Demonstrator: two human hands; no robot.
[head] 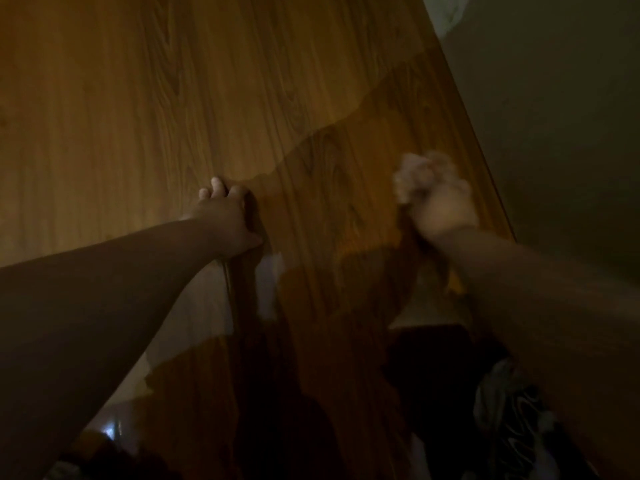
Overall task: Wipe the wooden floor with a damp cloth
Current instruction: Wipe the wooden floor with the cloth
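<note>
R hand (445, 211) w/ cloth (420, 173) — wood floor (138, 98)

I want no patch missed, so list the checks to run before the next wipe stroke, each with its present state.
1. Cloth gripped in right hand: ok.
2. Left hand rests on the floor, holding nothing: ok.
3. Cloth pressed flat on the floor: cannot tell, the picture is blurred there.
4. Floor fully wiped: not ok; the darker wet patch covers only the side by the wall, and the rest looks dry.
5. Cloth damp enough: cannot tell.
</note>
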